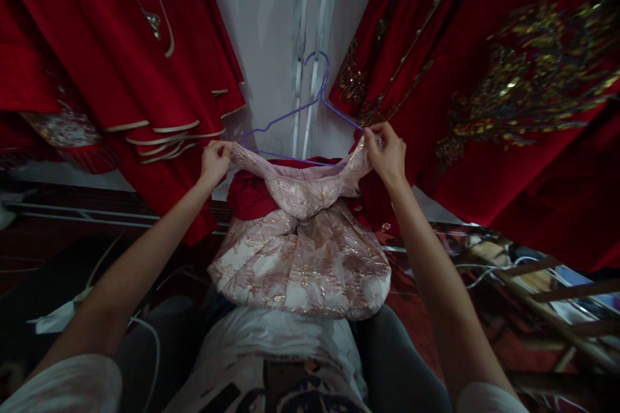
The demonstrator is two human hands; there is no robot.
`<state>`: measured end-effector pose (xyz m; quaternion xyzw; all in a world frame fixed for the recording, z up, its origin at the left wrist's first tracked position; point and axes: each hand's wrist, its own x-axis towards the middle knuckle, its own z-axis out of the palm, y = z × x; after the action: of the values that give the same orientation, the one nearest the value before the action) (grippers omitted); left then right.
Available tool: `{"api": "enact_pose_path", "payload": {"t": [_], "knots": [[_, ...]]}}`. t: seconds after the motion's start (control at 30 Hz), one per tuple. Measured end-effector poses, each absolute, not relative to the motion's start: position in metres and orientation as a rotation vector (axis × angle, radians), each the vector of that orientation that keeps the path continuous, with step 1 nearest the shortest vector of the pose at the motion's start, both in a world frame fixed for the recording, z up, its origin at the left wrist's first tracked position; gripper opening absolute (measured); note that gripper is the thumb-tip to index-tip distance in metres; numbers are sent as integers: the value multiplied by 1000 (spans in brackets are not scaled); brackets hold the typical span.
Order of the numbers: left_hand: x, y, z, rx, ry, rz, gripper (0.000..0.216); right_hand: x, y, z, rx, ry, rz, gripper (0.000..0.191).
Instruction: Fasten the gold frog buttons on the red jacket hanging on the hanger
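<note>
A pale pink and gold brocade dress [305, 258] lies over my lap, its top edge stretched between my two hands. My left hand [216, 161] pinches the dress's left upper corner. At the opposite corner my right hand [387, 150] is closed on the cloth, close to the right arm of a purple wire hanger [290, 113]. The hanger stands with its hook up, its lower bar running behind and across the dress's neckline. Whether my right fingers also grip the hanger is hard to tell. Dark red cloth [249, 197] shows beside and behind the bodice.
Red garments with pale trim [159, 97] hang at the left, and red garments with gold sequins [508, 77] hang at the right. White panels [271, 26] with metal strips stand between them. A wooden rack [547, 297] and cables are at the lower right.
</note>
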<state>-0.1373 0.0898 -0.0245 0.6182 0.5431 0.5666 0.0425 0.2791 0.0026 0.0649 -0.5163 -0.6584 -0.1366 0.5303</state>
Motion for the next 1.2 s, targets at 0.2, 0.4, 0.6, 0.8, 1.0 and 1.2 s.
{"api": "enact_pose_path", "payload": {"t": [0.2, 0.4, 0.6, 0.8, 1.0, 1.2], "knots": [[-124, 92, -6, 1934, 1627, 1732, 21, 278, 1, 68, -1234, -1595, -330, 34], [-99, 107, 13, 2043, 1635, 1671, 17, 279, 0, 69, -1253, -1592, -350, 35], [-108, 105, 1, 1925, 1684, 1584, 21, 280, 1, 66, -1244, -1596, -333, 33], [-132, 101, -29, 1593, 1655, 1575, 18, 279, 2, 63, -1250, -1599, -285, 31], [-133, 102, -30, 1680, 1526, 1700, 19, 280, 1, 65, -1243, -1604, -291, 32], [-113, 100, 0, 1735, 1452, 1719, 22, 281, -3, 68, -1231, -1622, -298, 29]]}}
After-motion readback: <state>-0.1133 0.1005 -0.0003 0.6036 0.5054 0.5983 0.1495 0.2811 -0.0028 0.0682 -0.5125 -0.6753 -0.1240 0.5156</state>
